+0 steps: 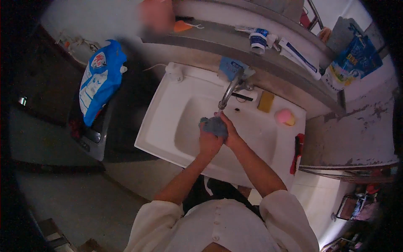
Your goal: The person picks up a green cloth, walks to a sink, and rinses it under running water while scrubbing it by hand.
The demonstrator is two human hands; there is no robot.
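Both my hands are together over the basin of a white sink (157, 126), just under the spout of a chrome faucet (228, 93). Between them is a crumpled grey-blue cloth (215, 126). My left hand (209, 143) grips the cloth from below and the left, its fingers partly covered by it. My right hand (229, 131) closes on the cloth's right side, fingertips close to the spout. Whether water is running cannot be made out clearly.
A yellow sponge (265, 102) and a pink round item (284, 116) sit on the sink's right rim. At the back left corner stands a small white container (174, 72). A blue-and-white bag (100, 84) rests on a dark appliance at left. A shelf (201, 43) with tubes overhangs behind.
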